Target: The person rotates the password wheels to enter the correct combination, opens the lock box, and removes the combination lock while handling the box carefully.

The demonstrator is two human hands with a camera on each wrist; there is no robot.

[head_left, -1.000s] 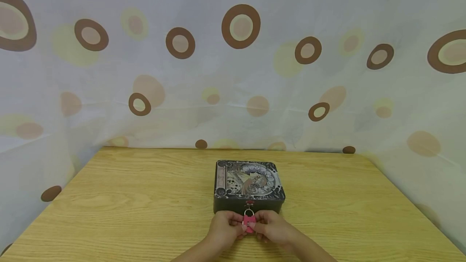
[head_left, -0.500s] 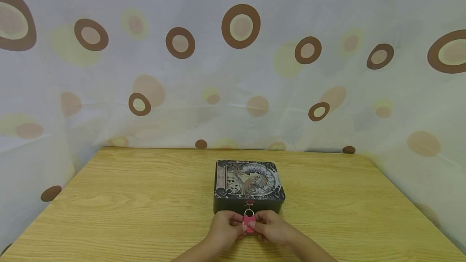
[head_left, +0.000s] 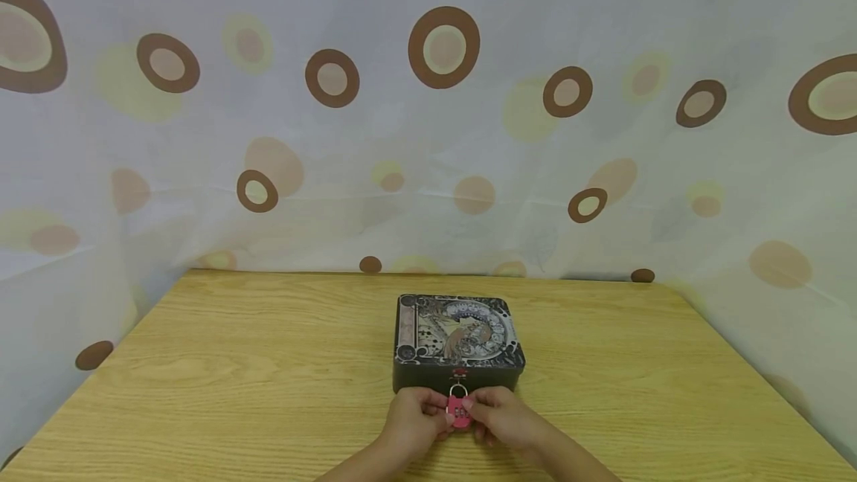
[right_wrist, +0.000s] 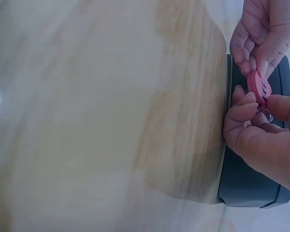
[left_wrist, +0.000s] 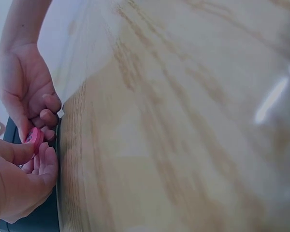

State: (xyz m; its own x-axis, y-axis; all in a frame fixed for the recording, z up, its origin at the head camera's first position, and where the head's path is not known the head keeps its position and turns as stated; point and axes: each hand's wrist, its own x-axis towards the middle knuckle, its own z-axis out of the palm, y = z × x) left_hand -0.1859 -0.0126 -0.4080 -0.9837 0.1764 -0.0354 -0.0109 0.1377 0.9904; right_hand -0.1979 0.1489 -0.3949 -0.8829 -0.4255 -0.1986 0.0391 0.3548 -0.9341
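A pink combination padlock point(head_left: 458, 416) with a silver shackle is at the front of a dark tin box point(head_left: 462, 333) with a printed lid. Its shackle reaches up to the red-marked latch point(head_left: 459, 373); whether it passes through the latch is too small to tell. My left hand point(head_left: 410, 421) pinches the padlock from the left. From the right, my right hand point(head_left: 505, 416) pinches its upper corner, leaving the number dials showing. In the right wrist view the padlock point(right_wrist: 259, 88) is seen edge-on between both hands, its dials facing the right thumb side.
The box stands on a wood-grain table point(head_left: 268, 363). A pale curtain point(head_left: 402, 132) with brown circles hangs behind the table and along both sides.
My right thumb has shifted up from the middle of the padlock to its upper right corner, uncovering the dials. The left hand and the box stay in place.
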